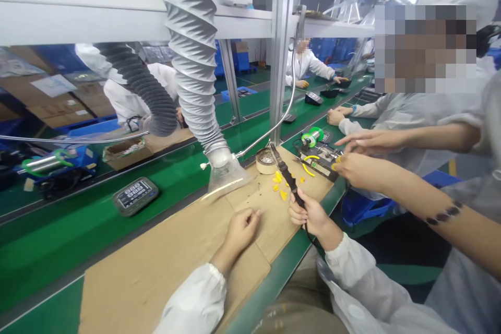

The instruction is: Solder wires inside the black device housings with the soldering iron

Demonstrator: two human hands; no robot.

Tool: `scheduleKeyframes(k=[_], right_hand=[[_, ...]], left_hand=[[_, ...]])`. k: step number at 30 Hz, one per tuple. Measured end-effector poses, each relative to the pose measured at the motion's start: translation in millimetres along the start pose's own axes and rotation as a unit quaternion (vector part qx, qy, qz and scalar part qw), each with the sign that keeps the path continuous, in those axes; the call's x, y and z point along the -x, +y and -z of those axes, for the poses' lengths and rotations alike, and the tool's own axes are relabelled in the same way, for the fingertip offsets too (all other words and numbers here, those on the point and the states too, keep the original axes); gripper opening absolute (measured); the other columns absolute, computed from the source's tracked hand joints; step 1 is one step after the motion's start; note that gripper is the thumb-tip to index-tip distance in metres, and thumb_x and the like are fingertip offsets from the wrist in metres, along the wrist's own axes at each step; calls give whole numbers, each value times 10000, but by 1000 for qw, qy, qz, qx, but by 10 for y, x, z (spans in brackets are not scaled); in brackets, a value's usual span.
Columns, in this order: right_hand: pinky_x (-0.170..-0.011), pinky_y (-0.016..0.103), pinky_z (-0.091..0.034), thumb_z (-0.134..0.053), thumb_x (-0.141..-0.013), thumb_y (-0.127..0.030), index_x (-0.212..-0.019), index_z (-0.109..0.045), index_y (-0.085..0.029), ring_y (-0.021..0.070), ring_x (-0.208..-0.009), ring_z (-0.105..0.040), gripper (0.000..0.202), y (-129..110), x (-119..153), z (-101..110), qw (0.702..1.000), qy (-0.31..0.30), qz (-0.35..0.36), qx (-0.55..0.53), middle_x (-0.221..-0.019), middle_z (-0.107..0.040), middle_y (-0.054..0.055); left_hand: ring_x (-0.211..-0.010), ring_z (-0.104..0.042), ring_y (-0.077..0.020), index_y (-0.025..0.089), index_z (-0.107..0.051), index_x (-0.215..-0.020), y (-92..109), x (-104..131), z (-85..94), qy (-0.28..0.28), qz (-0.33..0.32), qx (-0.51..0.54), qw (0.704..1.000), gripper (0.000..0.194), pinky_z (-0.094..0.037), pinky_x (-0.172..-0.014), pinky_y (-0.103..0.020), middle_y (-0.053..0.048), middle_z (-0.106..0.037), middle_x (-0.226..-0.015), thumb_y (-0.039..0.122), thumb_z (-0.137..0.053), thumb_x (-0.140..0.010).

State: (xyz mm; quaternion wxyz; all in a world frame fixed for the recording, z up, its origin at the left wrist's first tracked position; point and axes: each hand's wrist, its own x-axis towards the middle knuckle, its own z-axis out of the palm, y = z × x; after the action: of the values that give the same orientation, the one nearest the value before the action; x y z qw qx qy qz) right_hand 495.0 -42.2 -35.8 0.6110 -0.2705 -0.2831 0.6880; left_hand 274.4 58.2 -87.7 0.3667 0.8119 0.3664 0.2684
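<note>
My right hand (313,214) grips the black handle of a soldering iron (291,180), which points up and away, its cord hanging below the fist. My left hand (241,229) rests on the brown cardboard (164,261), closed in a loose fist with nothing visible in it. Several small yellow pieces (283,194) lie scattered on the cardboard beside the iron. Behind the iron sits a round tan container (266,162) with pale bits inside. Yellow-handled pliers (309,165) lie to the right.
A fume hose (191,57) ends in a clear hood (227,175) over the cardboard. A digital meter (135,195) lies on the green belt (58,250). A green solder spool (312,137) stands at right, where a co-worker's hands (360,162) reach in. A metal post (279,52) rises behind.
</note>
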Motion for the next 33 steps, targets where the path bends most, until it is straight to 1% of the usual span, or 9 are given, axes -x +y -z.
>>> scheduleKeyframes(k=[4,9,16,20,26,30,33], right_hand=[[-363,164,-145,-680,-894,-572,-850,-508,-201,50,-380,-73,411,85,-67,107,1000,16,9,9,-446,-270,-136],[-362,164,-157,-686,-876,-592,-850,-489,-215,56,-381,-65,427,142,-124,227,1000,24,15,7,-449,-273,-136],[-366,171,-155,-676,-883,-581,-864,-488,-217,56,-378,-75,410,230,-177,304,999,28,17,-3,-448,-271,-137],[-374,171,-158,-671,-884,-569,-868,-483,-223,57,-381,-83,394,254,-186,303,999,31,18,-10,-453,-268,-139],[-383,186,-169,-647,-905,-551,-811,-466,-224,65,-381,-139,385,236,-192,258,999,45,12,-10,-459,-269,-126],[-416,198,-241,-597,-948,-535,-820,-478,-213,71,-416,-224,366,193,-147,229,999,49,2,-5,-514,-309,-106],[-482,214,-338,-520,-995,-507,-884,-497,-210,87,-488,-334,318,145,-49,128,999,46,-18,4,-608,-374,-77]], left_hand=[[-580,-446,-136,207,-382,-593,3,0,5,1,-4,-5,1000,456,-300,-604,-271,21,-452,-566,495,-444,-941],[-570,-440,-132,207,-386,-588,12,9,19,3,-5,-9,1000,461,-300,-599,-271,23,-446,-558,495,-448,-941],[-553,-421,-124,208,-388,-579,19,31,37,3,3,-9,1000,472,-302,-581,-263,28,-431,-548,505,-452,-940],[-545,-402,-120,210,-371,-569,24,42,53,2,6,-7,1000,484,-298,-571,-261,31,-419,-543,509,-458,-940],[-544,-391,-116,210,-370,-569,47,50,66,0,6,-6,1000,479,-299,-569,-256,35,-409,-543,504,-462,-936],[-539,-398,-113,209,-375,-570,41,52,63,0,6,-6,1000,478,-306,-568,-253,37,-403,-540,497,-467,-940],[-538,-405,-114,206,-393,-574,30,58,59,-2,4,-6,1000,474,-307,-568,-253,37,-410,-540,487,-476,-946]])
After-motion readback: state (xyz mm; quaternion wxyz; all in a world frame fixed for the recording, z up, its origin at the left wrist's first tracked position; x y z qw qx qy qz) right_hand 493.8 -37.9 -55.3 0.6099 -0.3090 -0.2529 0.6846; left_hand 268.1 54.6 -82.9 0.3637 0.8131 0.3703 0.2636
